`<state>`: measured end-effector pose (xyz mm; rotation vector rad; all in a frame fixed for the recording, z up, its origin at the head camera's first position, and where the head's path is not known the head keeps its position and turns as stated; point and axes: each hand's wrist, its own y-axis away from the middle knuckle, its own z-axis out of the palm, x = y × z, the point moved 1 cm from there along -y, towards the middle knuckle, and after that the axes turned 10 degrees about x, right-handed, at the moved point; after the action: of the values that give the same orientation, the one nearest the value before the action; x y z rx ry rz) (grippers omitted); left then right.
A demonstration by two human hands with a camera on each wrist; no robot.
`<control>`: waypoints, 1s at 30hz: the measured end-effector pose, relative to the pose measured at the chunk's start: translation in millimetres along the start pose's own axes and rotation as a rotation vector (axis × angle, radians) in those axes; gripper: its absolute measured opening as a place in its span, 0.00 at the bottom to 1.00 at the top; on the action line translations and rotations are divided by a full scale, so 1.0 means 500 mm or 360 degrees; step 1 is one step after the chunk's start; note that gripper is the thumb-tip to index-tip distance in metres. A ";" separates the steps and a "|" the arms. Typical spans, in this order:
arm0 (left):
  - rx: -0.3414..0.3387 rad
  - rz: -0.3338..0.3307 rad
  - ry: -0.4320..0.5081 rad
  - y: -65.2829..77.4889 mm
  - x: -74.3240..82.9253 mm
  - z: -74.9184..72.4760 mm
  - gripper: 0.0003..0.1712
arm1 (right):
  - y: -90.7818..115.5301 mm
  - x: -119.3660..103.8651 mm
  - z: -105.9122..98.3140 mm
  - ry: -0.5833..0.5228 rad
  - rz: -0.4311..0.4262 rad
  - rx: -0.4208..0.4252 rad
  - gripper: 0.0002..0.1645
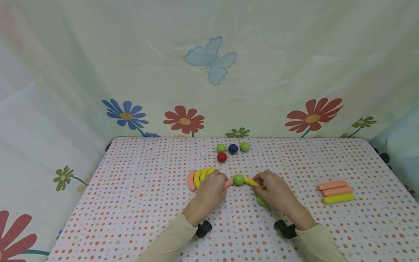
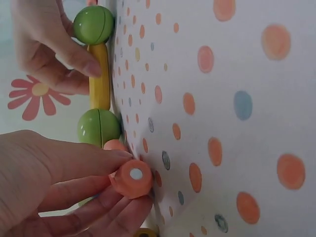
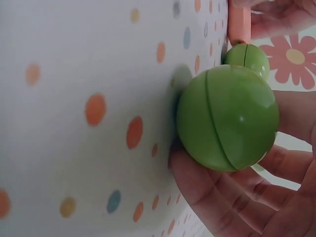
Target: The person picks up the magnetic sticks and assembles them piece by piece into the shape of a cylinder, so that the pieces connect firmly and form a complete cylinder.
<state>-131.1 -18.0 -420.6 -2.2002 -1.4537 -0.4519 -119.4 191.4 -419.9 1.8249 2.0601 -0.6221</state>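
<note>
My left hand [image 1: 211, 191] pinches a salmon magnetic toy rod [image 2: 133, 178] between thumb and fingers; its round end shows a pale dot. Beyond that rod is a green ball [image 1: 238, 179], with a curved yellow magnetic rod [image 1: 252, 182] on its right, seemingly touching it. The thumb and fingers of my right hand [image 1: 276, 191] pinch this yellow rod near its right end. A second green ball [image 3: 227, 118] lies at the yellow rod's other end, by the right palm, partly covered in the head view.
Left of my left hand lie curved yellow rods [image 1: 197, 179] and a curved salmon rod [image 1: 191, 181]. At the back sit green balls [image 1: 244, 147], a blue ball [image 1: 233, 149] and a red ball [image 1: 222, 157]. Straight salmon rods [image 1: 337, 191] and a yellow rod [image 1: 338, 198] lie right.
</note>
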 end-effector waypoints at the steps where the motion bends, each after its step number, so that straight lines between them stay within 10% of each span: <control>1: 0.0006 0.0012 -0.0012 -0.001 0.000 0.000 0.04 | 0.000 -0.001 0.000 -0.0003 -0.0010 0.0004 0.13; 30: -0.0094 0.0089 -0.0100 -0.009 0.009 0.003 0.07 | -0.020 -0.046 -0.001 0.0003 -0.0283 -0.0224 0.22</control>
<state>-133.4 -12.2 -418.7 -2.3143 -1.4241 -0.4152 -126.4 171.4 -406.7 1.5787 2.2235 -0.5056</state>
